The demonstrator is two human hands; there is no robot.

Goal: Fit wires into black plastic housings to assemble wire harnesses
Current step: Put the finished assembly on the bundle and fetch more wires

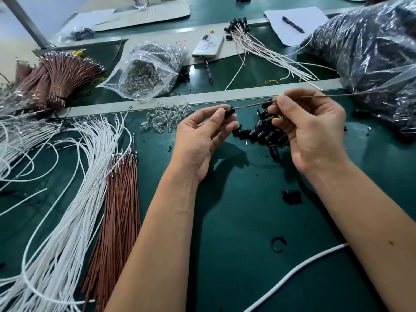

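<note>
Green bench mat [236, 210] below: left hand [200, 140] pinches a black housing [230, 111]; right hand [310, 129] pinches the brown wire [258, 105] entering it, loose housings [265, 131] just beneath

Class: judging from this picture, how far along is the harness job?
Done: a finished bundle of wired housings lies beyond the rail. In hand: the left hand pinches a black housing while the right hand feeds in a brown wire. Left: loose housings, brown wires, white wires.
</note>
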